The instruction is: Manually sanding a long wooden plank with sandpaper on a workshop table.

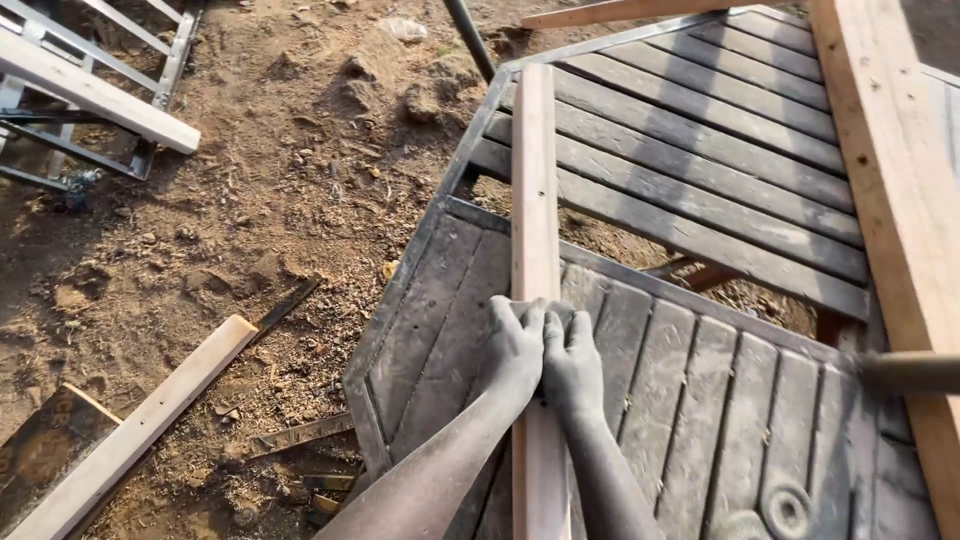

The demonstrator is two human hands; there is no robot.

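Brown, stony dirt ground filled the left half of the view, littered with wood chips and offcuts. On it, to the right, lay the grey slatted metal-framed panel that served as the surface, dusty and divided into angled sections, with a gap near its middle showing soil beneath. A broad pale plank ran along the surface's right edge. A second pale board rested on the ground off the surface's lower left corner, and another board lay across a metal frame at the upper left. Along the surface's left side, lengthways from its far edge toward the near edge, lay the narrow wooden strip. Both hands sat together on this strip near the surface's near edge: the left hand and the right hand were closed over it, side by side and touching, fingers curled down across the wood.
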